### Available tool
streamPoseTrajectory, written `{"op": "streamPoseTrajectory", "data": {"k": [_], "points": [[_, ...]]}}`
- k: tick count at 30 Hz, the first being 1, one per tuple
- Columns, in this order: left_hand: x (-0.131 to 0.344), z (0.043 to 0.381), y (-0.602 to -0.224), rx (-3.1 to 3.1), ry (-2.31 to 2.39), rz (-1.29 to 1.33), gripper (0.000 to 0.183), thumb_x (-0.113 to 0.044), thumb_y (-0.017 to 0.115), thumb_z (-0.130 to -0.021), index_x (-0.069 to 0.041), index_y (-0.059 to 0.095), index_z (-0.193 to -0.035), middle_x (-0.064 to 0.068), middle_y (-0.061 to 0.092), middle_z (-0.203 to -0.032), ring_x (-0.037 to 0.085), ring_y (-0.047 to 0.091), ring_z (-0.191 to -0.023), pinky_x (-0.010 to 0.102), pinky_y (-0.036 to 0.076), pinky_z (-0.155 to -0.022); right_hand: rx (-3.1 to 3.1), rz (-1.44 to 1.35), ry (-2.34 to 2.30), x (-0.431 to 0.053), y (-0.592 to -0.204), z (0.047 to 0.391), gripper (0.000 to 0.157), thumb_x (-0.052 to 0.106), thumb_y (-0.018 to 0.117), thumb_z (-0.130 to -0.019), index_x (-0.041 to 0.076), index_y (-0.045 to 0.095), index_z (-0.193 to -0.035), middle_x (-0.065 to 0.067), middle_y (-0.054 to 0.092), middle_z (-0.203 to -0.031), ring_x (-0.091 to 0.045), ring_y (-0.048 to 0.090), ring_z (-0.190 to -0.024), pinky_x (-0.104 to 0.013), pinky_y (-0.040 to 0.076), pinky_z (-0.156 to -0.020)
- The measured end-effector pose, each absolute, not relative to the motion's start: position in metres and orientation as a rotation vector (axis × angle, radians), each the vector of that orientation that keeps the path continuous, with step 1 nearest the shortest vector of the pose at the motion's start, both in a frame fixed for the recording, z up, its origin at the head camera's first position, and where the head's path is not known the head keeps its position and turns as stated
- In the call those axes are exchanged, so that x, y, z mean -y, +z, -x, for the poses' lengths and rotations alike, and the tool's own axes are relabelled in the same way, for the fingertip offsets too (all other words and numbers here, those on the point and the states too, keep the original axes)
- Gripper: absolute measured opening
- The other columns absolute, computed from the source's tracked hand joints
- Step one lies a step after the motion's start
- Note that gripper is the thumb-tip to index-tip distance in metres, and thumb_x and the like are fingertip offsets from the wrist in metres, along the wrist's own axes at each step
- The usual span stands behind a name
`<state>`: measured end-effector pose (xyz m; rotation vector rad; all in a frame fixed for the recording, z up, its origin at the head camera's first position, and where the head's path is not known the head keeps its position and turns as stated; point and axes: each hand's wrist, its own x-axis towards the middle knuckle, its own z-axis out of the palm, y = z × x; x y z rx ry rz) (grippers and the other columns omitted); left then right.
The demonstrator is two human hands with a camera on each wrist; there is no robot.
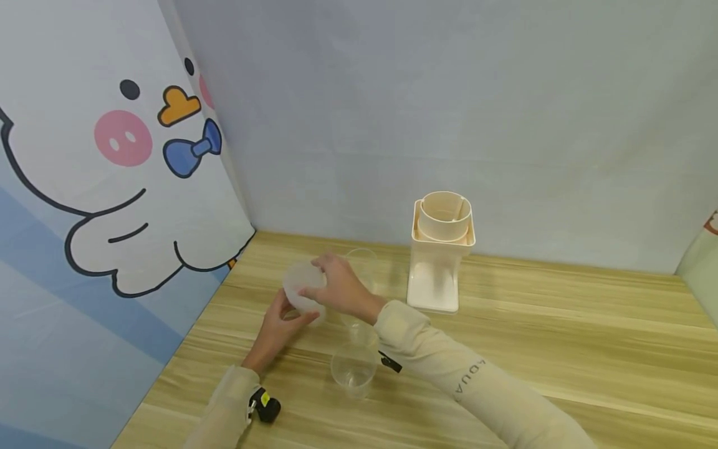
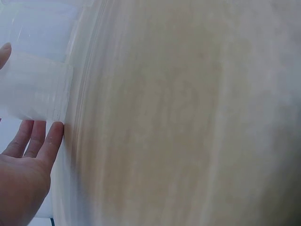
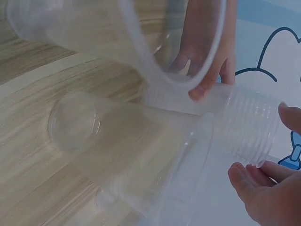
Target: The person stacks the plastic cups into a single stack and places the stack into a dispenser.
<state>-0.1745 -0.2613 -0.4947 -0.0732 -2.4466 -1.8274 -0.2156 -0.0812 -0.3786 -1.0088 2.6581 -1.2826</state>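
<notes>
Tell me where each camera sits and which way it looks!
Head: on the head, facing forward and down at the table; left hand, right hand and sleeves show.
Left wrist: on that wrist, facing the cup stack; left hand shows.
Right wrist: on that wrist, facing clear cups; both hands show.
Head and right wrist share both hands on the cup stack.

Wears cream long sleeves [image 1: 417, 337], dark lettering [image 1: 470, 377] well behind right hand [image 1: 343, 285], black wrist device [image 1: 272, 410] with yellow label [image 1: 265, 398] just behind left hand [image 1: 279, 324]
</notes>
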Motion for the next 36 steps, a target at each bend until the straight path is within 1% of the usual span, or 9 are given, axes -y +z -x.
{"op": "streamPoseTrajectory", "data": {"k": [4,8,11,15,18,21,26,32,36], "points": [[0.260,0.175,-0.495,2.443,-1.834,0.079,0.068,-0.027,0.076,-0.081,-0.023,0.038,-0.138,0.004,0.054,-0.127,0.021,0.051,-0.112,0.035,0.048,-0.090,-2.665,1.011,-1.266,0.080,-0.377,0.215,0.057,0.023,0.076,-0.081,-0.010,0.055,-0.122,-0.019,0.059,-0.115,-0.031,0.056,-0.100,-0.036,0.046,-0.084],[0.259,0.175,-0.494,2.444,-1.838,0.090,0.068,-0.027,0.076,-0.082,-0.024,0.038,-0.138,0.003,0.053,-0.128,0.021,0.050,-0.113,0.035,0.048,-0.090,-2.676,1.014,-1.223,0.078,-0.376,0.215,0.059,0.023,0.076,-0.081,-0.011,0.054,-0.124,-0.020,0.058,-0.119,-0.031,0.057,-0.101,-0.036,0.047,-0.085],[0.258,0.175,-0.492,2.447,-1.842,0.096,0.069,-0.026,0.076,-0.082,-0.023,0.038,-0.139,0.004,0.053,-0.129,0.021,0.050,-0.113,0.035,0.048,-0.090,-2.681,1.029,-1.187,0.075,-0.373,0.214,0.060,0.022,0.076,-0.081,-0.011,0.052,-0.125,-0.021,0.056,-0.124,-0.032,0.053,-0.112,-0.039,0.043,-0.094],[0.255,0.171,-0.481,2.445,-1.866,0.109,0.071,-0.023,0.076,-0.082,-0.017,0.036,-0.141,0.009,0.052,-0.130,0.024,0.050,-0.115,0.035,0.047,-0.091,-2.676,1.042,-1.134,0.069,-0.371,0.211,0.063,0.022,0.075,-0.082,-0.008,0.048,-0.130,-0.021,0.051,-0.132,-0.033,0.043,-0.126,-0.042,0.035,-0.104],[0.252,0.166,-0.469,2.457,-1.873,0.111,0.071,-0.020,0.075,-0.083,-0.013,0.035,-0.141,0.012,0.052,-0.130,0.028,0.049,-0.116,0.036,0.047,-0.092,-2.663,1.047,-1.128,0.063,-0.368,0.208,0.065,0.023,0.074,-0.083,-0.005,0.045,-0.134,-0.020,0.048,-0.135,-0.031,0.045,-0.124,-0.041,0.037,-0.102],[0.249,0.163,-0.463,2.479,-1.859,0.090,0.070,-0.018,0.075,-0.083,-0.011,0.035,-0.140,0.014,0.052,-0.130,0.030,0.049,-0.116,0.038,0.047,-0.092,-2.650,1.061,-1.160,0.058,-0.362,0.203,0.065,0.023,0.074,-0.082,-0.004,0.046,-0.134,-0.018,0.050,-0.132,-0.029,0.051,-0.117,-0.040,0.043,-0.096],[0.251,0.164,-0.467,2.475,-1.840,0.092,0.071,-0.018,0.075,-0.083,-0.009,0.035,-0.141,0.015,0.052,-0.129,0.031,0.049,-0.116,0.040,0.046,-0.093,-2.587,1.096,-1.217,0.049,-0.351,0.194,0.067,0.022,0.075,-0.081,-0.002,0.045,-0.135,-0.019,0.052,-0.129,-0.030,0.053,-0.114,-0.041,0.045,-0.093],[0.261,0.171,-0.487,2.463,-1.851,0.095,0.074,-0.023,0.074,-0.084,-0.015,0.032,-0.143,0.013,0.049,-0.134,0.030,0.047,-0.120,0.047,0.043,-0.096,-2.547,1.156,-1.281,0.041,-0.349,0.185,0.068,0.024,0.077,-0.079,0.000,0.045,-0.135,-0.016,0.051,-0.130,-0.028,0.051,-0.115,-0.041,0.045,-0.092],[0.263,0.174,-0.495,2.461,-1.810,0.109,0.073,-0.024,0.074,-0.084,-0.020,0.032,-0.144,0.010,0.049,-0.133,0.027,0.048,-0.118,0.047,0.043,-0.096,-2.530,1.190,-1.338,0.033,-0.350,0.180,0.069,0.027,0.078,-0.078,0.005,0.047,-0.135,-0.011,0.052,-0.129,-0.024,0.051,-0.114,-0.038,0.047,-0.088]]}}
